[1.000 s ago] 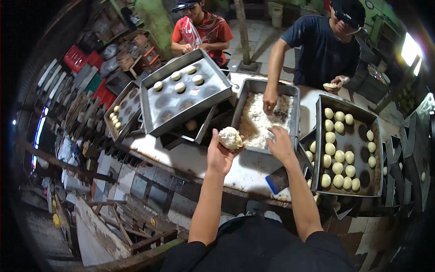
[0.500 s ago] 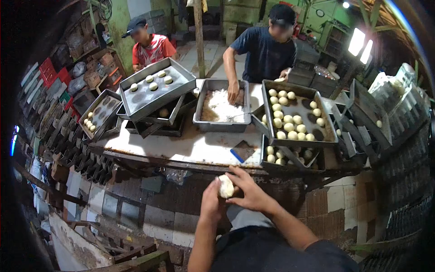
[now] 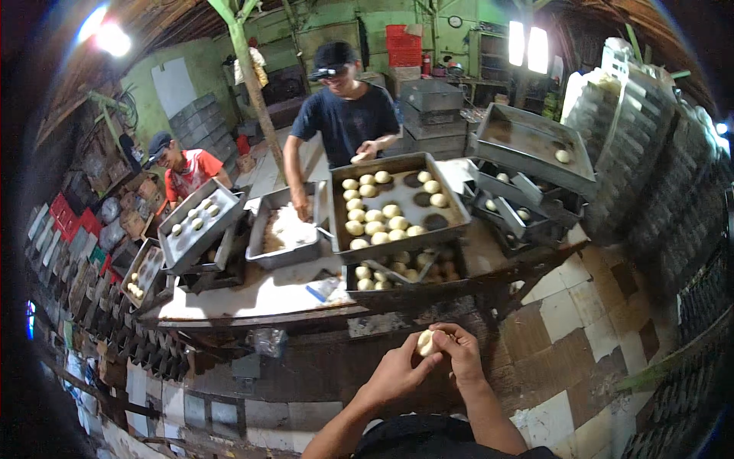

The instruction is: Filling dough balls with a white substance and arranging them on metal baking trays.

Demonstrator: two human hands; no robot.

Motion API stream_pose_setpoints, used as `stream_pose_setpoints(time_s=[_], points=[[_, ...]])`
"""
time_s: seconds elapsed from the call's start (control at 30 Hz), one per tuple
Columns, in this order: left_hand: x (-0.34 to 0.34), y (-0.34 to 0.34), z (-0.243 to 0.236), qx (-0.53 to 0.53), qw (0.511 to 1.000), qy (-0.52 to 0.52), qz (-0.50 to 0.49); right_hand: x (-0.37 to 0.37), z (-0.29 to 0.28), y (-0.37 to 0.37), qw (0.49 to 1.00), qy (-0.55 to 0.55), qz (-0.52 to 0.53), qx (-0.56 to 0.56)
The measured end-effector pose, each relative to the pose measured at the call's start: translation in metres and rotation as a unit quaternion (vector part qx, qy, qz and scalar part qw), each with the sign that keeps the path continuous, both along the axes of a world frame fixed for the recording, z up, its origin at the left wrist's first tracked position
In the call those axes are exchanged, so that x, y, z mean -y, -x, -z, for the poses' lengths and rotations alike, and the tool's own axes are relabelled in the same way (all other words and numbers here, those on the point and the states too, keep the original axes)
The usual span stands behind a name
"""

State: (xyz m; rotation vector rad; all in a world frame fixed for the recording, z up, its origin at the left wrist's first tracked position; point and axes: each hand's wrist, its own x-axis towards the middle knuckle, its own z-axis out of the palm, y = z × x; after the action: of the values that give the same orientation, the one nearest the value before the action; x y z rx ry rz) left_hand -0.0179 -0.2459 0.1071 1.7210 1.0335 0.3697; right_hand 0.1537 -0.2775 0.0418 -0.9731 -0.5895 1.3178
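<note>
A pale dough ball [image 3: 426, 343] is pinched between my two hands, in front of the table's near edge. My left hand [image 3: 401, 369] curls round its left side, with the thumb laid across toward the right. My right hand [image 3: 462, 356] has its thumb and fingers closed on the ball's right side. Past my hands, a large metal tray [image 3: 462, 222] holds several round dough balls [image 3: 375, 215], and a second tray with more balls [image 3: 365, 284] lies partly hidden beneath it.
A grey tub [image 3: 284, 258] of white filling stands left of the large tray; a person in a dark shirt [image 3: 348, 118] reaches into it. Another person in red [image 3: 191, 172] is behind tilted trays [image 3: 200, 228]. More trays [image 3: 535, 145] are stacked at right. A blue-edged scraper [image 3: 316, 293] lies near the table edge.
My view has swung right and up, so the table appears further left. My hands have closed more tightly round the dough ball, covering more of it.
</note>
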Motion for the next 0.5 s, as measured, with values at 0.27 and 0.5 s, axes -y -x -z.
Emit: stream_pose_setpoints(time_s=[0.27, 0.5], points=[[0.0, -0.233, 0.079, 0.292, 0.934, 0.205, 0.031, 0.087, -0.048, -0.202, 0.971, -0.011, 0.103, 0.217], [0.005, -0.304, 0.015, 0.281, 0.943, 0.176, -0.012, 0.061, -0.025, -0.257, 0.988, -0.085, 0.124, 0.043]])
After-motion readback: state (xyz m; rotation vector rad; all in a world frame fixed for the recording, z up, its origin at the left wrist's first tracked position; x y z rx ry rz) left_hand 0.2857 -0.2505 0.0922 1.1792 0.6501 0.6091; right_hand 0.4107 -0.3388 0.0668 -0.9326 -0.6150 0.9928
